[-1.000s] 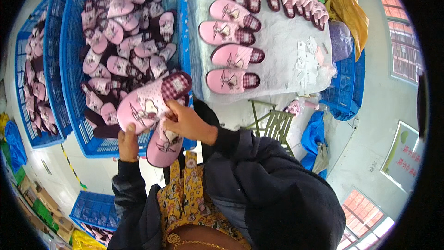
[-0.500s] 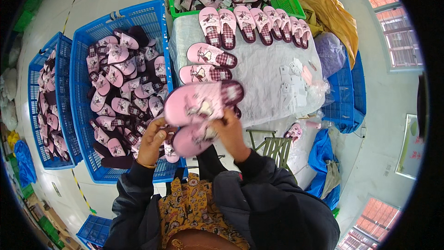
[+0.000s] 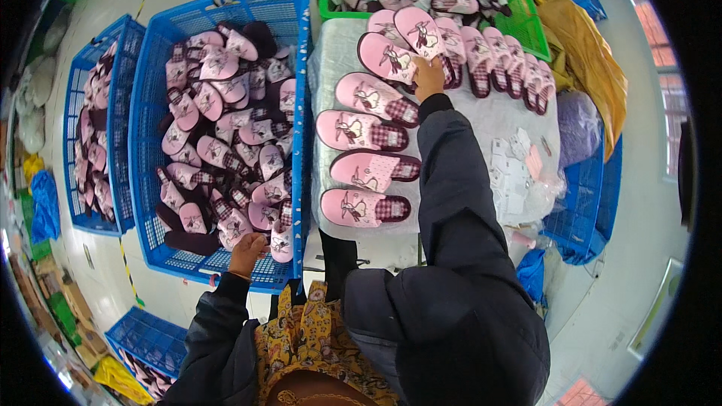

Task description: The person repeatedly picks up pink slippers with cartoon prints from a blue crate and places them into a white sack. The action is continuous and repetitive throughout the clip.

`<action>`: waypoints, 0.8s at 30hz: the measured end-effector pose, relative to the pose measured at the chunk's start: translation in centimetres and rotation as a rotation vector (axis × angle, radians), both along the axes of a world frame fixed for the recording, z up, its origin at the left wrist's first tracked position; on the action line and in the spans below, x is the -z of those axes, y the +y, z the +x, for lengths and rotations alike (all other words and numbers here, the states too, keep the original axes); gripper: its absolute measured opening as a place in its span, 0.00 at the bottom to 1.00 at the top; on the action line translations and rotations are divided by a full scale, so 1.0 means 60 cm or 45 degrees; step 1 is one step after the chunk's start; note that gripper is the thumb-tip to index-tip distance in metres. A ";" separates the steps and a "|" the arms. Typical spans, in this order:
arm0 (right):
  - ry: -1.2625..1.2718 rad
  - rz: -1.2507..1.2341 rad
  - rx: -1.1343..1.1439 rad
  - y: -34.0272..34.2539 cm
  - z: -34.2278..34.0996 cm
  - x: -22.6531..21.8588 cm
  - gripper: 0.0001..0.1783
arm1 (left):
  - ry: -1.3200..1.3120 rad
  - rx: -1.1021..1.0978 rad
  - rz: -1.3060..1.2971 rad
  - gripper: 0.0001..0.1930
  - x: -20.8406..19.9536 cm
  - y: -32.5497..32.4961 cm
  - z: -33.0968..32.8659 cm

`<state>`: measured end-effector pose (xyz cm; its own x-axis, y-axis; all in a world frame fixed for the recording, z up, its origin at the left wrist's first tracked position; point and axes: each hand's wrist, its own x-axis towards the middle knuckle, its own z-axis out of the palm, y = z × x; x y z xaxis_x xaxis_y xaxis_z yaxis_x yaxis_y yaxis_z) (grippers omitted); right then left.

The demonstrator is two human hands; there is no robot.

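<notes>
Two held slippers [image 3: 385, 59], one table [image 3: 508, 116]

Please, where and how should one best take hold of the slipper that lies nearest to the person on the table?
Probably by the open rim of its pink upper, thumb inside and fingers on top, coming from the near right. The slipper lies sole down, toe left, so its opening and checkered heel end face right; another slipper lies close on the far side.
</notes>
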<state>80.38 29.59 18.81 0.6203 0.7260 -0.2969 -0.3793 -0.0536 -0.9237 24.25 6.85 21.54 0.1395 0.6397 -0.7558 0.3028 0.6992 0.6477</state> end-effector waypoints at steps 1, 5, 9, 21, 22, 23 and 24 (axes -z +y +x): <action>-0.153 -0.134 -0.006 0.009 0.018 0.032 0.14 | 0.035 -0.037 -0.019 0.17 0.017 -0.014 -0.018; -0.612 -0.263 0.091 0.024 0.078 0.138 0.22 | 0.141 -0.209 -0.166 0.19 0.043 -0.049 -0.061; -0.667 -0.242 0.256 -0.002 0.058 0.091 0.22 | 0.438 0.239 0.162 0.17 0.139 -0.095 -0.207; 0.115 -0.256 -0.968 -0.113 -0.636 0.004 0.10 | 1.218 0.195 0.311 0.15 0.157 -0.046 -0.387; 0.193 -0.339 -1.037 -0.105 -0.683 0.038 0.10 | 1.266 0.196 0.312 0.14 0.156 -0.041 -0.403; 0.202 -0.407 -1.117 -0.096 -0.719 0.087 0.10 | 1.343 0.236 0.388 0.14 0.171 -0.046 -0.435; 0.206 -0.476 -1.192 -0.084 -0.750 0.140 0.11 | 1.416 0.276 0.467 0.13 0.190 -0.052 -0.466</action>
<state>35.37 24.54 10.44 -0.2163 0.7425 -0.6339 -0.1557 -0.6672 -0.7284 -3.70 3.76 10.13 -0.3446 0.8870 -0.3075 0.9140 0.3917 0.1057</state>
